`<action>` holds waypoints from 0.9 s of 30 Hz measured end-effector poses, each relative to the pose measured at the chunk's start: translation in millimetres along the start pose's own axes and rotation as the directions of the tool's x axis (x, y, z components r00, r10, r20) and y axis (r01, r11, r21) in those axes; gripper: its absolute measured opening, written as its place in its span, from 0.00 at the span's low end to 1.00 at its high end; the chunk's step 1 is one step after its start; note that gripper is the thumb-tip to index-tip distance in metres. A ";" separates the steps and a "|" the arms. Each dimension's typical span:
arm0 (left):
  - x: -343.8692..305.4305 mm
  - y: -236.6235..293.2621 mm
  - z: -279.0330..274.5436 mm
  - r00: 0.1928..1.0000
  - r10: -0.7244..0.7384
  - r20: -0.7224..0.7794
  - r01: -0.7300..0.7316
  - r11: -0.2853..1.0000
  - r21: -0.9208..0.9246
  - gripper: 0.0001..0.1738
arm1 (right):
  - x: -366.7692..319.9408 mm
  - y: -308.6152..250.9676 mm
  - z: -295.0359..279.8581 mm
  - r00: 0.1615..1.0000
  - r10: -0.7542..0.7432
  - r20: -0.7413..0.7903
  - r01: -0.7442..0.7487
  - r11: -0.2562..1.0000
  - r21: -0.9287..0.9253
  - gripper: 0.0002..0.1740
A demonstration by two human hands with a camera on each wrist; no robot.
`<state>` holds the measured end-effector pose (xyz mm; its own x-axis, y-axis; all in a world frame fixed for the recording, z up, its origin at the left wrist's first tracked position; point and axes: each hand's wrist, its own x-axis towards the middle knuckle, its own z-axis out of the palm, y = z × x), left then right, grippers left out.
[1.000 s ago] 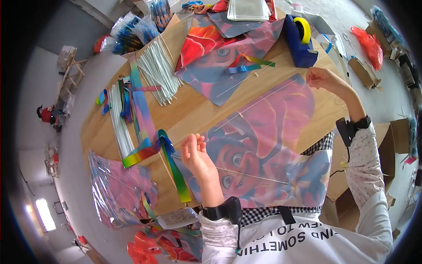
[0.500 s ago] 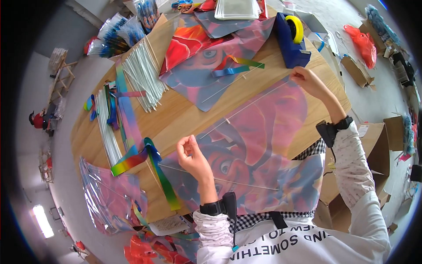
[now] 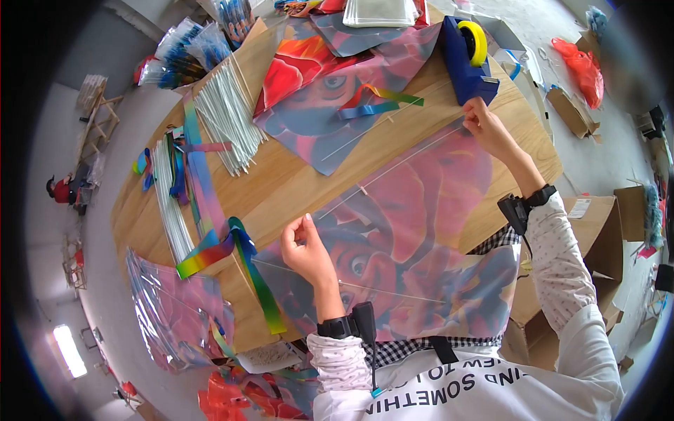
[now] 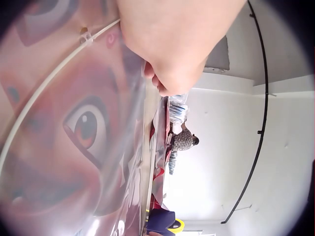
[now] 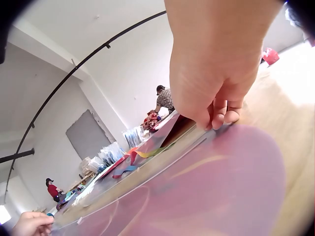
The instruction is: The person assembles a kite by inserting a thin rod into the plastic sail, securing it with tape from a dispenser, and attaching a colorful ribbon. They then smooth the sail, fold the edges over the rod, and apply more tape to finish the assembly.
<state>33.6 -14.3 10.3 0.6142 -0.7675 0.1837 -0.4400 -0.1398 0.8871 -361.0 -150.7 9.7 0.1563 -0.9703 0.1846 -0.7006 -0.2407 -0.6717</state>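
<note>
A large translucent kite (image 3: 414, 210), printed with a pink and blue cartoon face, lies across the near table and the person's lap. Along its far edge runs a thin white rod (image 3: 393, 167), and a second rod (image 3: 393, 290) crosses the face. My left hand (image 3: 309, 256) pinches the kite's edge by the left end of the far rod, fingers curled under the thumb. At the kite's far right corner, just below the tape dispenser, my right hand (image 3: 491, 133) pinches the sheet; its fingertips (image 5: 231, 116) press down at the edge in the right wrist view.
A blue tape dispenser (image 3: 467, 70) with yellow tape stands at the far right. Another kite (image 3: 330, 126) lies beyond, with a rainbow ribbon on it. White rods (image 3: 228, 116), a rainbow ribbon (image 3: 242, 245) and a clear-wrapped kite (image 3: 175, 309) are at left. Cardboard boxes (image 3: 597, 231) stand at right.
The left hand's raised fingers have curled in and its thumb has come against them at the kite's edge. The right hand stays by the far corner, its fingers slightly turned. The head view has shifted slightly.
</note>
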 end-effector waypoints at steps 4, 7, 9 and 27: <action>0.6 -3.3 -0.7 1.000 0.011 -0.003 -0.011 1.000 0.003 0.06 | 1.8 0.4 1.3 1.000 0.003 0.008 -0.003 1.000 0.004 0.18; -0.3 -7.6 -0.3 0.999 0.034 -0.011 -0.034 0.999 0.011 0.06 | 2.9 1.6 1.7 1.000 -0.013 0.018 0.014 1.000 -0.018 0.18; -0.2 -10.2 0.1 0.999 0.050 -0.018 -0.050 0.998 0.023 0.07 | 3.3 2.0 2.2 1.000 -0.004 0.024 0.005 1.000 -0.026 0.18; -1.3 -8.0 -1.3 0.991 0.133 0.010 -0.134 0.987 0.088 0.08 | 5.1 8.1 1.7 0.999 -0.021 0.037 0.023 0.998 -0.051 0.17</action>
<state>37.1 -11.3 3.5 0.5434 -0.7856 0.2959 -0.5743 -0.0908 0.8136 -364.7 -157.6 3.9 0.1969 -0.9652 0.1720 -0.7315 -0.2615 -0.6297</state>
